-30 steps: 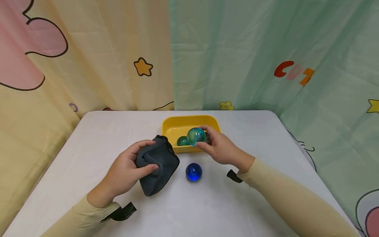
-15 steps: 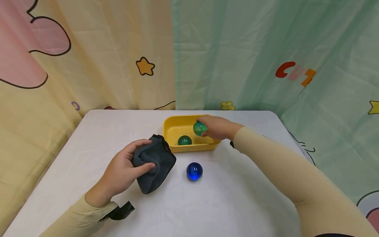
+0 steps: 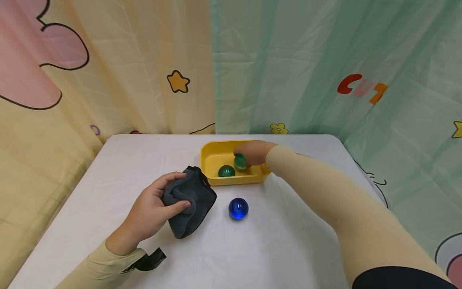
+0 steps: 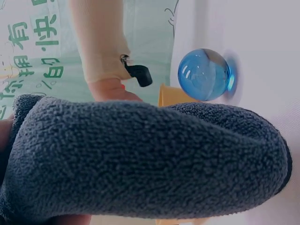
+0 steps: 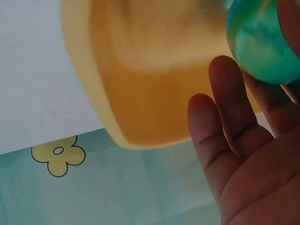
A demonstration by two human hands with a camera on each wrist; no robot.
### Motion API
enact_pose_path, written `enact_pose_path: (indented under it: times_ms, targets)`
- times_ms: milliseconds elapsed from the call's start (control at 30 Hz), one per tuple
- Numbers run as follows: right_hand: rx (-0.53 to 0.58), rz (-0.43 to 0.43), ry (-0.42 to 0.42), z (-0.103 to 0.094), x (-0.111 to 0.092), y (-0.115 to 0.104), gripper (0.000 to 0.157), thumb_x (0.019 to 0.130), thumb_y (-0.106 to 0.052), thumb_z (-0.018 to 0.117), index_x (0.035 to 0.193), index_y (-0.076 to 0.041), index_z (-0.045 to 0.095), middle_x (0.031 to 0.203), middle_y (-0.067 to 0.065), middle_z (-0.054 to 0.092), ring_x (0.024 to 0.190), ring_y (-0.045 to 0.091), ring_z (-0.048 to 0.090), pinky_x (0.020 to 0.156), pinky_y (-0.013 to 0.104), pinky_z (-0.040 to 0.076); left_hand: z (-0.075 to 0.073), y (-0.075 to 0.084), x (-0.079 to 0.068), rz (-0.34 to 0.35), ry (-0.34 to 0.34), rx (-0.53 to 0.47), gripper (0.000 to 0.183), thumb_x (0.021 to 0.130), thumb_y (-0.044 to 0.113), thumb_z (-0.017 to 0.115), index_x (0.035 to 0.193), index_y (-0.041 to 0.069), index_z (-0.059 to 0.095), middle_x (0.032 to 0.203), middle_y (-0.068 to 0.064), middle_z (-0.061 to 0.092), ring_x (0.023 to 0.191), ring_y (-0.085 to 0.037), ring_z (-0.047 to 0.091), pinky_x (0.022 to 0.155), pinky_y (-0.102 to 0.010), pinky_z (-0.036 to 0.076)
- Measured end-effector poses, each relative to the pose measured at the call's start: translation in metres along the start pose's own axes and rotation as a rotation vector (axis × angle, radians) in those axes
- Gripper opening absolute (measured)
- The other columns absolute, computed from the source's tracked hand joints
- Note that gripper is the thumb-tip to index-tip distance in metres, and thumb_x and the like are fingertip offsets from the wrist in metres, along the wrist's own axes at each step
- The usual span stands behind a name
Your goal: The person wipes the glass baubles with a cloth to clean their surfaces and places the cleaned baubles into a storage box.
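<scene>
In the head view, my left hand (image 3: pixel 144 210) grips a folded dark grey cloth (image 3: pixel 190 204) with a black edge, thumb on its near face. The same cloth (image 4: pixel 150 159) fills much of the left wrist view. My right hand (image 3: pixel 254 152) reaches over the yellow tray (image 3: pixel 212 157), holding a see-through ball (image 3: pixel 240 161) that looks green there. In the right wrist view this glassy ball (image 5: pixel 262 42) is pinched between thumb and fingers. A dark green ball (image 3: pixel 226 171) lies in the tray beside it. Whether the held ball touches the tray floor I cannot tell.
A blue glass ball (image 3: pixel 238 208) rests on the white table (image 3: pixel 288 241), in front of the tray and right of the cloth. Printed curtains (image 3: pixel 274 68) hang behind the table's far edge. A black strap (image 3: pixel 148 260) sticks out from the left sleeve.
My right hand has carried the see-through ball from above the tray's front edge back and down into the tray. My left hand keeps its hold on the cloth, almost still.
</scene>
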State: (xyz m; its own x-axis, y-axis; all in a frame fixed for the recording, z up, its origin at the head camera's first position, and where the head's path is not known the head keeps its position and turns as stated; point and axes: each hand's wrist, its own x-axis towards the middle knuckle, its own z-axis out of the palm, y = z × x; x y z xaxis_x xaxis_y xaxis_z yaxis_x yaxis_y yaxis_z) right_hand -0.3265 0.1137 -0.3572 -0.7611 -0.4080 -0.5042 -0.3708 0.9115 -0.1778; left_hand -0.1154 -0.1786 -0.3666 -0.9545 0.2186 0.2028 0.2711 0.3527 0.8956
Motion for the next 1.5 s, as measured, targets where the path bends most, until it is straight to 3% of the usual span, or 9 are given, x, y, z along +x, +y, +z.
enact_pose_path:
  times_ms: [133,267,600,1133,1500]
  targets:
    - [-0.056,0.041,-0.029,0.003,0.005,-0.001,0.064,0.098,-0.016,0.077,0.155,-0.03,0.052,0.153,0.0,0.058,0.134,0.026,0.053,0.124,0.056,0.039,0.004,0.0,0.001,0.013,-0.007,-0.021,0.062,0.09,0.008,0.084,0.145,0.014,0.057,0.146,-0.019,0.061,0.12,-0.031,0.067,0.09,-0.019,0.059]
    - [-0.093,0.075,-0.02,0.004,0.008,-0.001,0.066,0.096,-0.016,0.079,0.155,-0.031,0.053,0.153,-0.003,0.058,0.135,0.024,0.053,0.125,0.054,0.038,0.008,-0.001,0.001,0.006,-0.015,-0.009,0.062,0.09,0.01,0.084,0.145,0.016,0.056,0.149,-0.017,0.059,0.123,-0.034,0.066,0.092,-0.018,0.057]
    - [-0.183,0.019,-0.018,0.002,0.016,-0.007,0.063,0.092,-0.018,0.083,0.15,-0.024,0.06,0.145,0.0,0.064,0.125,0.023,0.058,0.122,0.049,0.043,0.011,-0.002,0.002,-0.002,-0.015,0.022,0.062,0.09,0.011,0.085,0.145,0.017,0.056,0.15,-0.016,0.058,0.124,-0.034,0.066,0.092,-0.018,0.057]
    - [-0.211,0.037,-0.008,0.001,0.007,-0.013,0.062,0.093,-0.018,0.082,0.15,-0.022,0.06,0.145,0.001,0.064,0.126,0.023,0.059,0.122,0.047,0.044,0.016,0.003,0.002,-0.012,-0.031,0.024,0.062,0.09,0.012,0.085,0.144,0.017,0.056,0.145,-0.018,0.061,0.119,-0.035,0.069,0.09,-0.021,0.059]
    - [-0.209,0.052,-0.021,0.005,0.015,-0.011,0.067,0.092,-0.021,0.084,0.153,-0.023,0.057,0.147,0.0,0.064,0.128,0.022,0.059,0.122,0.048,0.043,0.018,0.004,-0.001,0.006,-0.029,-0.009,0.061,0.09,0.011,0.084,0.144,0.015,0.056,0.142,-0.021,0.063,0.116,-0.032,0.07,0.088,-0.021,0.06]
